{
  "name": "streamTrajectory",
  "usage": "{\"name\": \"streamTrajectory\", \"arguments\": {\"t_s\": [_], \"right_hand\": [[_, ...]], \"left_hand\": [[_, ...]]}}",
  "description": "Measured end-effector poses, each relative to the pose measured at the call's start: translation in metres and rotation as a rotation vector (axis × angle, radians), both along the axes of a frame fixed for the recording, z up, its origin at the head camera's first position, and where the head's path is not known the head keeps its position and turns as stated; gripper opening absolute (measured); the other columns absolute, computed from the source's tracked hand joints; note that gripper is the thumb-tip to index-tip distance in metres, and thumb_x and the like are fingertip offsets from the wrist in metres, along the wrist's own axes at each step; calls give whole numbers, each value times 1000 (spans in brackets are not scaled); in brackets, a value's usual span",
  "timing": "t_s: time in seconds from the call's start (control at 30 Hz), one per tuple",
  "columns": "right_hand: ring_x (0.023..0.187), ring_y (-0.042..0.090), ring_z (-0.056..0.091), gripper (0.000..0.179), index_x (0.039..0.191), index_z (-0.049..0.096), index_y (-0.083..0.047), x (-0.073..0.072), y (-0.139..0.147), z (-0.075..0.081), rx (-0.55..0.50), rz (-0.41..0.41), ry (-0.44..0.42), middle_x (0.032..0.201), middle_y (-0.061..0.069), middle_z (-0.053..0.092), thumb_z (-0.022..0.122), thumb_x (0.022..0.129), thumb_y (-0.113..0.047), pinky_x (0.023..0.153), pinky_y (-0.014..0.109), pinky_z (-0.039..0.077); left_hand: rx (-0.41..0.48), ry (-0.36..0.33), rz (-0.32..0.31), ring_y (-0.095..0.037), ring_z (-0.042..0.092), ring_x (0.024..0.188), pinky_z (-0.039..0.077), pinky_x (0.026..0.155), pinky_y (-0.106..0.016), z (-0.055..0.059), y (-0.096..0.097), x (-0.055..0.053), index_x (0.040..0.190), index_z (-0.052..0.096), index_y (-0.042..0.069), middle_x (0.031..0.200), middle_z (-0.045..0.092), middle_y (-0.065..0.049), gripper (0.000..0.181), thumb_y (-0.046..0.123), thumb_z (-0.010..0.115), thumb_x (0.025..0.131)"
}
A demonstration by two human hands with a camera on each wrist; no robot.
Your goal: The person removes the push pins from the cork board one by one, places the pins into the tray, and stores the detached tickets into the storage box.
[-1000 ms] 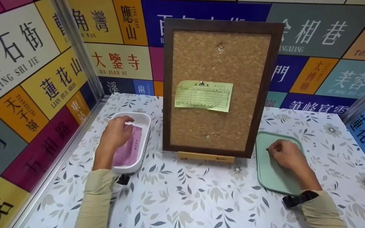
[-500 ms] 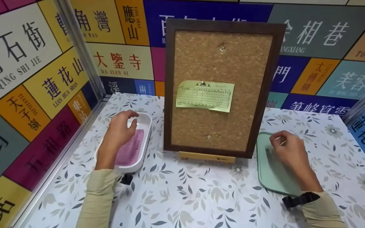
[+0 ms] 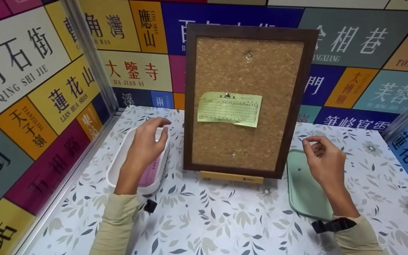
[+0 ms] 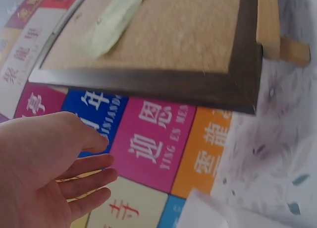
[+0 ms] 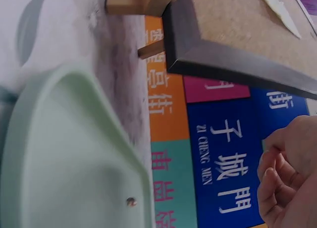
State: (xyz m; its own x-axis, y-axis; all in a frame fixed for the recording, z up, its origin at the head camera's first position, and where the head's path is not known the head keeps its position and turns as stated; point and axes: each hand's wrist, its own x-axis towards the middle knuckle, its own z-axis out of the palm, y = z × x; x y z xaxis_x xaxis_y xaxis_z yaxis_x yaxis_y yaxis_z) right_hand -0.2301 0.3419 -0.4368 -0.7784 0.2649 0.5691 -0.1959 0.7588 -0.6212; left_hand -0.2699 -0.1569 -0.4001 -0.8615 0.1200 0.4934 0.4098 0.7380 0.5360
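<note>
A cork board in a dark frame stands on a wooden easel foot. A light green printed slip hangs on it by one metallic pushpin. My left hand hovers, fingers loosely bent and holding nothing, over a white tray with pink slips inside. In the left wrist view the left hand is below the board. My right hand is raised over a green tray, thumb and forefinger pinched on what looks like a pushpin, mostly hidden by the fingertips.
Another small pin lies on the green tray, also in the right wrist view as a shiny pin. More metallic pins stick in the cork, an upper pin and a lower pin. Sign-covered panels stand behind.
My right hand has lifted from the green tray and moved up, fingertips still together; a pin it covered now shows. The left hand has risen and shifted right, out of the white tray.
</note>
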Motion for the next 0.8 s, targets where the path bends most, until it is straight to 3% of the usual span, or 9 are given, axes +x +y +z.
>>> {"name": "streamTrajectory", "arguments": {"t_s": [0.33, 0.6, 0.8], "right_hand": [[56, 1, 47, 15, 112, 81, -6, 7, -37, 26, -80, 27, 222, 69, 9, 62, 79, 100, -15, 55, 8, 36], [51, -1, 45, 10, 106, 80, 2, 16, -78, 60, -90, 166, 375, 61, 14, 58, 78, 96, -1, 53, 9, 33], [52, 2, 44, 7, 102, 81, 1, 6, -97, 68, -45, 196, 423, 59, 11, 56, 80, 96, -2, 54, 9, 32]], "left_hand": [[59, 125, -39, -26, 71, 117, 58, 108, -42, 17, 27, 13, 123, 75, 12, 123, 74, -6, 21, 11, 65, 105], [104, 225, -69, -23, 66, 131, 54, 115, -40, 20, 50, 11, 119, 76, 13, 136, 70, -8, 17, 12, 67, 105], [150, 255, -45, -25, 63, 137, 55, 113, -43, 23, 64, 7, 122, 75, 16, 146, 63, -8, 19, 19, 70, 104]]}}
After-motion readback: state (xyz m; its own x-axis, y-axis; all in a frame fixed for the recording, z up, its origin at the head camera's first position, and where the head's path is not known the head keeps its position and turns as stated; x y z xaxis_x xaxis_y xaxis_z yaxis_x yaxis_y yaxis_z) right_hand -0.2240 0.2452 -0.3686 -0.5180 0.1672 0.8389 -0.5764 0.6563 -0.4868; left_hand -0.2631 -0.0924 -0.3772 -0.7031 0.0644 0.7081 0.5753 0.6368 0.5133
